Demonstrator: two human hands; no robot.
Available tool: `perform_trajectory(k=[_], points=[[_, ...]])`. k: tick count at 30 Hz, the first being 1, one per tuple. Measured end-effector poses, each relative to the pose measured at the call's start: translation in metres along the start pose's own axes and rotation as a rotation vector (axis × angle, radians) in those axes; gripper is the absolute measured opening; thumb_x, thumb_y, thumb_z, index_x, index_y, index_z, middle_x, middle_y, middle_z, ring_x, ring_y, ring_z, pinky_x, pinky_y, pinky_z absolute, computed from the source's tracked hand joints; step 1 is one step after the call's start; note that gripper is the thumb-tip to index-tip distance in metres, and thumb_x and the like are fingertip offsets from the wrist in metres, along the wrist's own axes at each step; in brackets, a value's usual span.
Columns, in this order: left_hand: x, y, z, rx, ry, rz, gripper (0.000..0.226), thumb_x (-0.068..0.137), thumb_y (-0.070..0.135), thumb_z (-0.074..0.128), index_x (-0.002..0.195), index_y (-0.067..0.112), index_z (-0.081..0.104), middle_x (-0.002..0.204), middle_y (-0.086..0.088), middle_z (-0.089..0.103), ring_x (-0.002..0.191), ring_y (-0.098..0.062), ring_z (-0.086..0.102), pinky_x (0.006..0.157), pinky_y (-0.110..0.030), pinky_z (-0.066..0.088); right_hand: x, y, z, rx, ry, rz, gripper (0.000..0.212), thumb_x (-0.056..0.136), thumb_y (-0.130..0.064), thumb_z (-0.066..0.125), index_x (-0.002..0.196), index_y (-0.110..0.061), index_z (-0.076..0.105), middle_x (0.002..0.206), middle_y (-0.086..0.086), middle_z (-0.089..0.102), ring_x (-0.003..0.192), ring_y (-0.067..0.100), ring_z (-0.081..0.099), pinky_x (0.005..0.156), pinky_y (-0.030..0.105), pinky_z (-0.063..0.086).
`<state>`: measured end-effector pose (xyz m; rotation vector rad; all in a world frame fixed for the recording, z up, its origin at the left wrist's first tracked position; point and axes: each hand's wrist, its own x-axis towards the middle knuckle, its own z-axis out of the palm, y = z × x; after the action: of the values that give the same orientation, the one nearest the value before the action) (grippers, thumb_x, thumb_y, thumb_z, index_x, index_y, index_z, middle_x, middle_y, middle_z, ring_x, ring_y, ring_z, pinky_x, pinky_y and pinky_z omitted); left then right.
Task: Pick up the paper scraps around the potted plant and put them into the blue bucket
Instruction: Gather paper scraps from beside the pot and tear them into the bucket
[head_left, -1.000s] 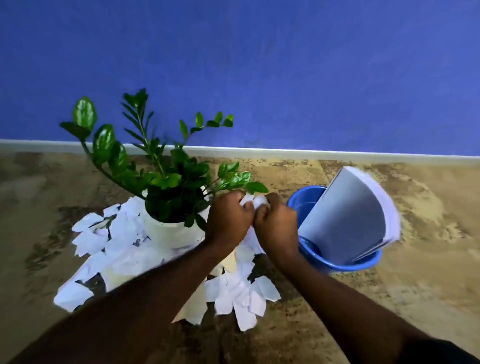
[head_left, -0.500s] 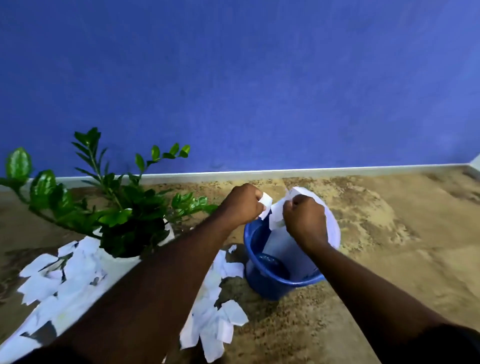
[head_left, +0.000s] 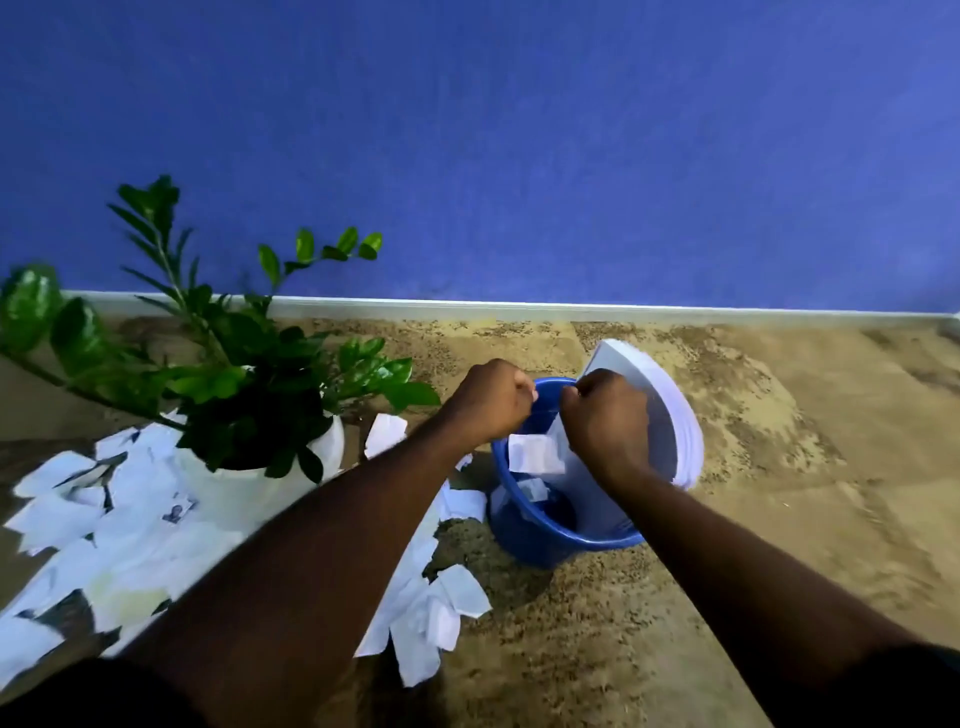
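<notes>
Both your hands are over the blue bucket (head_left: 524, 540), which stands on the mottled brown floor (head_left: 779, 467) to the right of the potted plant (head_left: 322, 452). Your left hand (head_left: 491, 400) is above the bucket's left rim, its fingers curled tight into a fist with the knuckles up. The fingertips are turned to the far side, and you can see nothing held in them. Your right hand (head_left: 608, 421) is just beside it, above the bucket's middle, and is also curled into a fist.

One loose scrap (head_left: 535, 453) is inside the bucket's mouth, just below and between the two fists. A white strip runs from it up toward your right fingers. I cannot tell whether those fingers are pinching it or whether it is free. Another small piece lies lower in the bucket.

A thick stack of sheets (head_left: 670, 415) stands tilted in the right side of the bucket and leans out over the far right rim, just behind your right hand.

Most of the paper scraps (head_left: 130, 519) are on the floor. They lie spread to the left of the white pot and on its near side, and run under your left forearm to a cluster (head_left: 441, 618) just near-left of the bucket. One piece (head_left: 384, 434) lies between the pot and your left wrist.

The blue wall (head_left: 519, 156) and a pale skirting (head_left: 519, 306) run along the far side.
</notes>
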<state>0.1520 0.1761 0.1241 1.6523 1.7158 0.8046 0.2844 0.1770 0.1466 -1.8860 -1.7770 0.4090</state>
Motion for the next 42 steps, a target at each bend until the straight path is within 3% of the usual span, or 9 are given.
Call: perform_trajectory(k=[3,6,11,14,17,20,23,29,42], points=[[-0.006,-0.008,-0.012,0.003,0.068,0.024,0.021,0.088,0.015,0.055,0.096,0.010,0.074,0.097,-0.010,0.074,0.090,-0.024,0.068,0.080,-0.030,0.054,-0.015,-0.019,0.010,0.047,0.017,-0.065,0.009,0.082,-0.014,0.056,0.079,-0.013,0.064,0.071,0.010,0.061,0.071,0.027,0.057,0.062,0.023,0.033],[-0.013,-0.027,-0.028,-0.033,0.123,-0.031,0.022,0.087,0.017,0.054,0.099,0.014,0.072,0.099,-0.007,0.074,0.093,-0.024,0.067,0.080,-0.030,0.054,-0.034,-0.042,0.022,0.127,0.033,-0.213,0.023,0.085,-0.013,0.060,0.105,-0.009,0.069,0.104,0.010,0.071,0.094,0.027,0.064,0.068,0.019,0.034],[-0.040,-0.071,-0.040,0.159,0.085,-0.037,0.027,0.090,0.018,0.048,0.106,0.009,0.068,0.113,-0.009,0.069,0.109,-0.025,0.061,0.090,-0.028,0.045,-0.067,-0.058,0.066,0.155,-0.073,-0.316,0.023,0.082,-0.011,0.060,0.103,-0.011,0.068,0.106,0.010,0.069,0.088,0.028,0.063,0.075,0.032,0.051],[-0.069,-0.103,-0.043,0.250,0.012,-0.013,0.037,0.072,0.020,0.044,0.086,0.004,0.074,0.096,-0.014,0.073,0.094,-0.027,0.067,0.083,-0.031,0.051,-0.089,-0.043,0.099,0.055,-0.178,-0.301,0.026,0.080,-0.011,0.056,0.104,-0.012,0.066,0.107,0.013,0.066,0.095,0.034,0.061,0.077,0.037,0.049],[-0.095,-0.138,-0.039,0.305,-0.174,-0.035,0.014,0.063,0.006,0.059,0.067,0.000,0.071,0.073,-0.016,0.071,0.069,-0.028,0.070,0.065,-0.028,0.052,-0.106,-0.021,0.127,-0.084,-0.348,-0.307,0.029,0.082,-0.024,0.052,0.106,-0.017,0.065,0.110,0.010,0.064,0.098,0.031,0.061,0.079,0.035,0.051],[-0.121,-0.163,-0.034,0.497,-0.220,-0.089,0.028,0.083,0.018,0.052,0.099,0.006,0.071,0.105,-0.013,0.070,0.100,-0.029,0.064,0.081,-0.031,0.049,-0.119,-0.003,0.148,-0.202,-0.553,-0.297,0.039,0.084,-0.033,0.062,0.121,-0.019,0.058,0.121,0.012,0.056,0.109,0.030,0.057,0.087,0.032,0.047],[-0.139,-0.192,-0.021,0.550,-0.294,-0.185,0.044,0.089,0.029,0.057,0.131,0.015,0.052,0.135,-0.007,0.054,0.126,-0.024,0.048,0.102,-0.034,0.041,-0.125,0.010,0.166,-0.266,-0.685,-0.294,0.064,0.080,-0.041,0.069,0.136,-0.022,0.045,0.128,0.014,0.048,0.112,0.031,0.054,0.088,0.031,0.044],[-0.134,-0.214,-0.003,0.686,-0.301,-0.153,0.069,0.086,0.040,0.064,0.142,0.014,0.033,0.147,-0.011,0.037,0.134,-0.029,0.040,0.106,-0.042,0.041,-0.127,0.015,0.203,-0.383,-0.728,-0.307,0.090,0.072,-0.055,0.072,0.145,-0.030,0.027,0.141,0.015,0.034,0.115,0.034,0.053,0.092,0.040,0.047],[-0.112,-0.243,0.016,0.727,-0.290,-0.159,0.063,0.078,0.048,0.068,0.126,0.014,0.045,0.127,-0.011,0.051,0.114,-0.030,0.053,0.090,-0.041,0.049,-0.122,0.022,0.231,-0.371,-0.613,-0.479,0.049,0.082,-0.053,0.062,0.122,-0.026,0.051,0.121,0.010,0.043,0.100,0.032,0.056,0.078,0.035,0.050]])
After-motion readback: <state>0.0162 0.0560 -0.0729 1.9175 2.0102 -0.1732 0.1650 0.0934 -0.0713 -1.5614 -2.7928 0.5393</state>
